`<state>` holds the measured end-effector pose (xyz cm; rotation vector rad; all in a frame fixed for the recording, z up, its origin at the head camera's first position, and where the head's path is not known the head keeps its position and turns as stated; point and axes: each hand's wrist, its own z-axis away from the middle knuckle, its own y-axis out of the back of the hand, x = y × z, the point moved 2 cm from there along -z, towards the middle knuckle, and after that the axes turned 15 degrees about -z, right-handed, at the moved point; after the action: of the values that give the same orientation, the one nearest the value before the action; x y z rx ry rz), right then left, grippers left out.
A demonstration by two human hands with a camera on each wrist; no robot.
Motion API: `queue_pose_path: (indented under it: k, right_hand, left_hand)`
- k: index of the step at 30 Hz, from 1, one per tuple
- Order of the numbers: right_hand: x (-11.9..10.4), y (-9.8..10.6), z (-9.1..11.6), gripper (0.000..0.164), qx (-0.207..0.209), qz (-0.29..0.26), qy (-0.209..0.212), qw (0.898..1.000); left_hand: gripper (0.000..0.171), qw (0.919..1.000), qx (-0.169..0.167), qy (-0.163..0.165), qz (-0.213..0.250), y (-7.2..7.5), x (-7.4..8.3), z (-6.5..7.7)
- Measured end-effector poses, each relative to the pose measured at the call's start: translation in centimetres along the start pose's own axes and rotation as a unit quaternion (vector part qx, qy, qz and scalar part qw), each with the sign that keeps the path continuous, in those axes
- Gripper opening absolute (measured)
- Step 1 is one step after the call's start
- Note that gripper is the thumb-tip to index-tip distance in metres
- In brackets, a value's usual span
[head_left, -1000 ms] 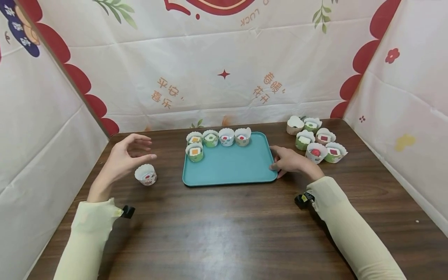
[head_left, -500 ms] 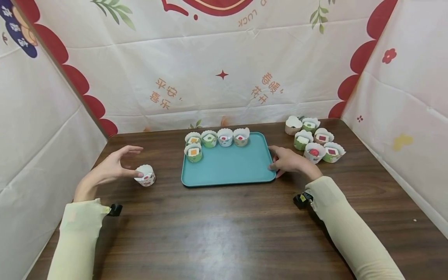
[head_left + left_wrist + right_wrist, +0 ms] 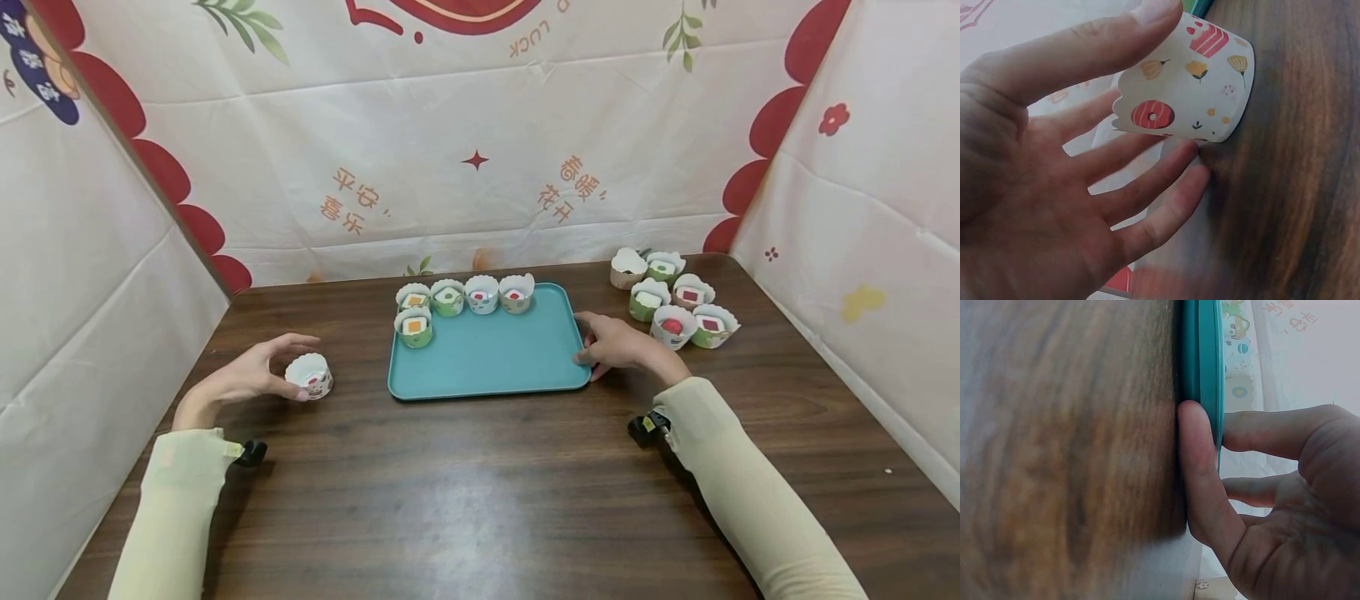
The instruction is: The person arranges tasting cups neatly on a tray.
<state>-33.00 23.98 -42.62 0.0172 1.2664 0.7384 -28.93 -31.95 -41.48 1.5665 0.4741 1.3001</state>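
At the left of the table my left hand (image 3: 243, 375) holds a white paper baking cup (image 3: 311, 375) by its side, thumb in front and fingers behind. In the left wrist view this cup (image 3: 1204, 69) bears printed cakes and doughnuts, its base close to the table. My right hand (image 3: 618, 343) grips the right edge of a teal tray (image 3: 495, 358). Its thumb (image 3: 1197, 434) lies along the tray's side in the right wrist view. On the tray, several paper cups with small toppings, such as one with an orange square (image 3: 414, 327), line the back and left edge.
Beyond my right hand stands a cluster of several filled paper cups, among them one with a red ball (image 3: 672, 327). A white printed cloth (image 3: 420, 150) hangs behind the table (image 3: 420, 483) and along both sides.
My left hand swung left and down to the single white cup, and its thumb and fingers have closed around it. The right hand has stayed at the tray's edge.
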Motion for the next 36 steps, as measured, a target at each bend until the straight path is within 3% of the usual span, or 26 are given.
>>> queue_pose_path:
  k: [7,18,29,36]
  right_hand:
    - [-0.1,-0.1,0.1,0.083,0.000,-0.002,0.002,1.000]
    - [-0.1,-0.1,0.1,0.083,0.001,-0.003,0.000,1.000]
    - [0.0,-0.1,0.0,0.085,-0.004,-0.003,0.002,1.000]
    - [0.0,0.0,-0.1,0.083,0.002,0.002,-0.001,1.000]
  left_hand:
    - [0.075,0.9998,-0.008,-0.012,0.010,-0.3,-0.3,0.0]
    - [0.059,0.9988,-0.020,0.004,0.044,-0.6,-0.9,0.0]
    - [0.055,0.9995,-0.004,-0.007,0.031,-0.6,-0.8,-0.2]
    - [0.054,0.9993,0.016,-0.012,0.032,-0.5,0.4,-0.3]
